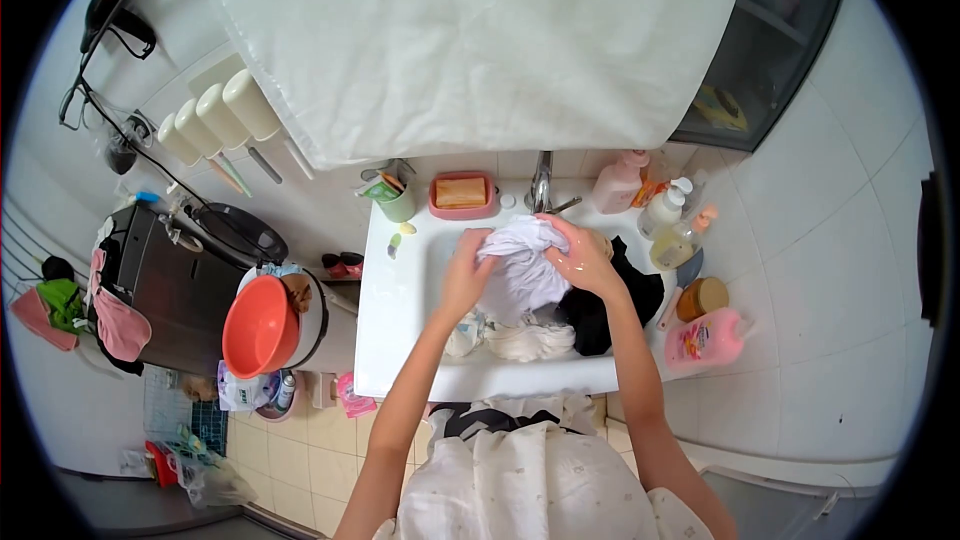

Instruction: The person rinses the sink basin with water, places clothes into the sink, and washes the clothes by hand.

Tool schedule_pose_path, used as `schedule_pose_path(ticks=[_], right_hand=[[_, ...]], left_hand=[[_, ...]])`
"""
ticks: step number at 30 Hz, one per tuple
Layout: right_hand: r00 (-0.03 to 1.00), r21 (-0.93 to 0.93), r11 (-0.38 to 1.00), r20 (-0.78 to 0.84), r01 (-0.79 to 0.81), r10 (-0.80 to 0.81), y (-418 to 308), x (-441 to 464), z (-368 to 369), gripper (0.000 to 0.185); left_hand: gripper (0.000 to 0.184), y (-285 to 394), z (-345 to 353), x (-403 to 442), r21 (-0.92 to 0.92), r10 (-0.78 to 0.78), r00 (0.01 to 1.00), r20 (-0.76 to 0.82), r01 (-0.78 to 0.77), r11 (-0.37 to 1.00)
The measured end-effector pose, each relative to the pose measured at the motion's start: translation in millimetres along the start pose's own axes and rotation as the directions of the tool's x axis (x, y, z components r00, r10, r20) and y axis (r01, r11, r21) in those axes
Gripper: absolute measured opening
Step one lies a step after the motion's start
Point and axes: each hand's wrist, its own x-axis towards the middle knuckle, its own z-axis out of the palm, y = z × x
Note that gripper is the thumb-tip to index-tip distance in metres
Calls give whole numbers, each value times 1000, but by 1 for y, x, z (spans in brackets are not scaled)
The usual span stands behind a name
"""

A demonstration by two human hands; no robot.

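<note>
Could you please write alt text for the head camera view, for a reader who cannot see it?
A person's left hand and right hand grip a bunched white cloth over a white sink, just in front of its metal faucet. Black fabric lies to the right; a pink soap dish sits at the back left, pump bottles at the right.

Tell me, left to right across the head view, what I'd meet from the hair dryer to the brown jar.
Hair dryer → red basin → green cup → left hand → white cloth → right hand → brown jar.
</note>
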Motion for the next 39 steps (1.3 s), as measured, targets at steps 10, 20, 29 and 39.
schedule_pose_path(ticks=[10,20,29,39], right_hand=[[950,114,956,190,-271,246,121,-29,82,36],[745,-431,874,502,-225,439,141,-120,100,55],[765,-90,789,201,-608,612,172,-94,174,70],[910,-199,970,361,-140,206,125,-127,162,53]], left_hand=[[23,-56,-3,-40,199,-140,978,156,107,974],[48,-100,21,-124,91,-162,736,658,136,987],[23,-120,20,-41,363,-318,847,426,162,918],[34,-131,89,-49,422,23,890,456,-240,874]])
